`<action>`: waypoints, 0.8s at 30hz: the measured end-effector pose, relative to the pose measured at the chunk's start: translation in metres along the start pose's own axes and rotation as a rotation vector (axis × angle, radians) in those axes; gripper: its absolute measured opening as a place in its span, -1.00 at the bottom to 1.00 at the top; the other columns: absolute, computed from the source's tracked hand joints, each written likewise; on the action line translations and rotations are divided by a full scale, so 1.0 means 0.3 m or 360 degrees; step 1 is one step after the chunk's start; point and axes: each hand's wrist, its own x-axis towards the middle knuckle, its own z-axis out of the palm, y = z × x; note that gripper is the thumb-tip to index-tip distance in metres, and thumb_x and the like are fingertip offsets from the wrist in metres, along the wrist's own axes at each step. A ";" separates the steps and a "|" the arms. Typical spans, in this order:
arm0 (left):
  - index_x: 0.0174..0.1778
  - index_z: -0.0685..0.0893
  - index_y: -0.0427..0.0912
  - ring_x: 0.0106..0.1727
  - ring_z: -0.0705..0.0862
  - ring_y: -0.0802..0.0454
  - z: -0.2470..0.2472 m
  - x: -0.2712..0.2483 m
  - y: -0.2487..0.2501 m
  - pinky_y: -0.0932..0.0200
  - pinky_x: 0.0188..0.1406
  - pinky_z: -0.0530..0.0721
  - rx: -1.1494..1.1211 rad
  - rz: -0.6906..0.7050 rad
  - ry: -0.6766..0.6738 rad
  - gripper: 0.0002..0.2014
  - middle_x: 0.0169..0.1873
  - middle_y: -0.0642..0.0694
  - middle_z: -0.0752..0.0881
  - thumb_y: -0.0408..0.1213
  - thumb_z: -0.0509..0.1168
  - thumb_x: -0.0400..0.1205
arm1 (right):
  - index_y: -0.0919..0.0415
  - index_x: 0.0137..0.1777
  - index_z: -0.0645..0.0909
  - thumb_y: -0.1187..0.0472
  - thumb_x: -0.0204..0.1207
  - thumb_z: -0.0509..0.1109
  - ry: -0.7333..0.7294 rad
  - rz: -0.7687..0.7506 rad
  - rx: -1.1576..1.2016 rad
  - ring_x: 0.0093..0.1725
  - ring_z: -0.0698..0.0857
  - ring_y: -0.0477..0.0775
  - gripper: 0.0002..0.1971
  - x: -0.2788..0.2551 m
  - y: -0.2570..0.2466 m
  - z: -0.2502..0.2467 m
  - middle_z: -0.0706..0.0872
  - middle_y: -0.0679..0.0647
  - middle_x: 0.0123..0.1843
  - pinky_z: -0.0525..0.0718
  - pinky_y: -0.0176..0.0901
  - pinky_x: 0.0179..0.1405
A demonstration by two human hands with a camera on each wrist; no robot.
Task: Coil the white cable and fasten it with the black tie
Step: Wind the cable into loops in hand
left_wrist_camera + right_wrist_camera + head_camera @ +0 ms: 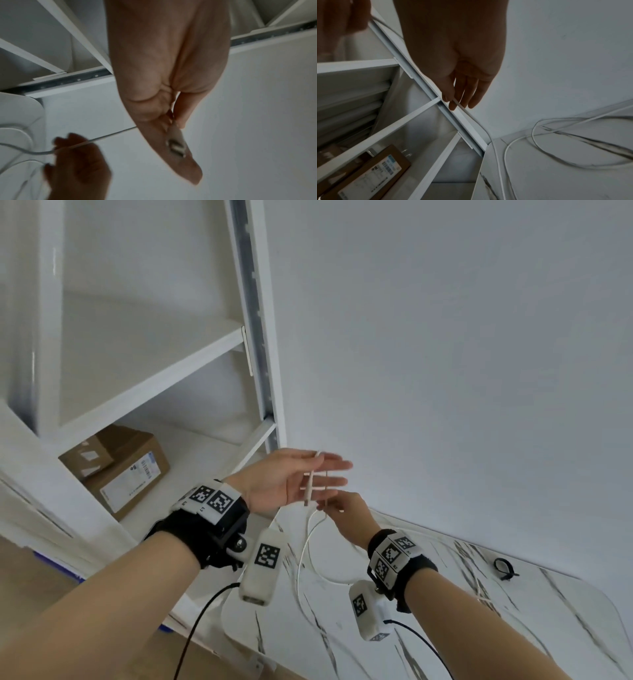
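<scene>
My left hand (317, 472) is raised above the marble table (445, 628), fingers stretched out, thumb pinching the white cable's connector (311, 486) against them. In the left wrist view the metal plug (176, 147) shows beside the thumb. Just below, my right hand (337, 506) pinches the white cable (303, 556), which hangs down and lies in loose loops (534, 135) on the table. In the right wrist view, the fingertips (452, 104) pinch the strand. The black tie (503, 568) lies on the table at the far right, apart from both hands.
A white shelf unit (154, 378) stands at the left against the wall, with cardboard boxes (116, 470) on a lower shelf. Black leads (198, 621) hang from the wrist cameras over the table's near edge.
</scene>
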 end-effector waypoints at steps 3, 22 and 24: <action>0.28 0.56 -0.36 -0.05 0.82 -0.03 0.008 0.011 0.081 0.17 -0.19 0.79 -0.0192 0.0201 0.0004 -0.72 0.12 -0.13 0.79 -0.39 0.05 0.73 | 0.21 -0.09 0.71 0.43 0.52 0.30 -0.0049 0.0092 0.0033 -0.02 0.76 0.12 -0.82 -0.004 0.029 0.025 0.81 0.15 -0.10 0.69 -0.10 0.12; 0.42 0.45 -0.25 0.02 0.80 -0.24 0.030 0.054 0.140 -0.16 0.03 0.78 0.0042 0.0129 0.0013 -0.68 0.07 -0.29 0.79 -0.29 0.07 0.75 | 0.16 0.57 0.13 0.25 0.50 0.42 0.0109 0.0126 0.0269 0.44 0.44 0.03 -0.29 0.060 -0.077 0.021 0.40 0.03 0.48 0.43 -0.07 0.41; 0.42 0.45 -0.27 0.04 0.79 -0.27 0.046 0.052 0.135 -0.19 0.09 0.75 0.0101 0.0088 -0.0054 -0.67 0.10 -0.32 0.77 -0.28 0.10 0.75 | 0.13 0.59 0.13 0.23 0.51 0.40 0.0172 0.0037 0.0209 0.46 0.40 -0.05 -0.29 0.096 -0.107 0.015 0.38 -0.05 0.49 0.40 -0.14 0.39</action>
